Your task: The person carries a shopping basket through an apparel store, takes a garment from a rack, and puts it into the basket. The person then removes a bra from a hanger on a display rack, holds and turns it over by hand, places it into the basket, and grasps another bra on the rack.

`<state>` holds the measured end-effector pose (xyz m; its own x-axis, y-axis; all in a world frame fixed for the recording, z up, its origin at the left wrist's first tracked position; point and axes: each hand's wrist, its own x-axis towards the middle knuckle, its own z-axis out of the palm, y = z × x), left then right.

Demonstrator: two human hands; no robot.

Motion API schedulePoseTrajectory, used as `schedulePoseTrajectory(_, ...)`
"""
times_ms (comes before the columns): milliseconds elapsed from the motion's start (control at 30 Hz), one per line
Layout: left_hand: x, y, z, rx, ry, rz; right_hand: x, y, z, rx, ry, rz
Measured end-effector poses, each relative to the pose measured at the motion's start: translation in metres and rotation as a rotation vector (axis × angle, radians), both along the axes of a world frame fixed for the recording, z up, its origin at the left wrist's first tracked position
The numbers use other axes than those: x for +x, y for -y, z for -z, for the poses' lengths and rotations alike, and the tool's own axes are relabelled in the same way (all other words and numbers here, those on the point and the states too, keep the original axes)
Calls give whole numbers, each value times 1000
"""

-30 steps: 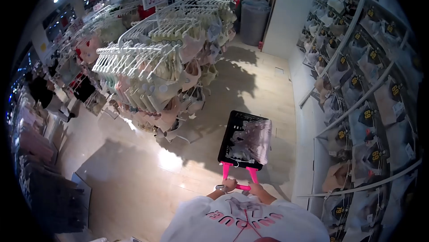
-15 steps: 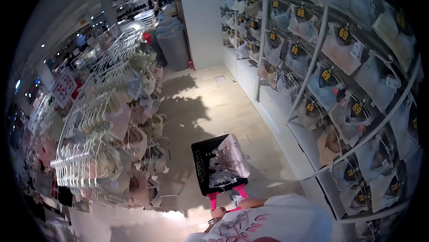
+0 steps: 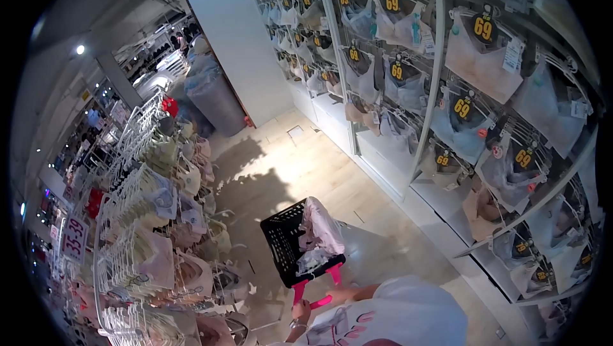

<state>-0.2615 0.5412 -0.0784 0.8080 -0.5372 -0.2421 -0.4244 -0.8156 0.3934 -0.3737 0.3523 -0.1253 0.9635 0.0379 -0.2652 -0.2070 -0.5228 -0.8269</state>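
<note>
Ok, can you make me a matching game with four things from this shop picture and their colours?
Things:
1. basket
2. basket handle
3. round price tags
4. pillar

Colours:
a. white
b. pink
c. black mesh
d. black with yellow 69

Pairs: 1-c, 2-b, 3-d, 4-a. The left hand grips the pink handle; the right hand rests at it too.

Head view, downward over shop aisle

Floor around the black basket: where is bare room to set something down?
Bare floor lies ahead of the black basket, between the hanger rack and the wall display. The rack side is crowded. The left hand holds the pink handle.
</note>
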Motion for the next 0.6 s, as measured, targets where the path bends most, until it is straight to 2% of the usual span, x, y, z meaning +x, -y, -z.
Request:
schedulePoseTrajectory(100,12,31,1,-55,-18,-12,27,27,43,-135,202,148)
schedulePoseTrajectory(200,32,63,-7,-104,-10,11,51,71,45,-120,156,100)
schedulePoseTrajectory(300,53,86,-16,-89,54,-16,69,104,-6,-86,202,124)
schedulePoseTrajectory(400,92,102,-29,-108,84,-36,100,121,-62,-204,163,141)
schedulePoseTrajectory(500,135,122,-53,-135,61,-170,138,125,-86,-136,284,257)
schedulePoseTrajectory(600,187,136,-71,-117,84,-165,182,129,-98,-217,302,281)
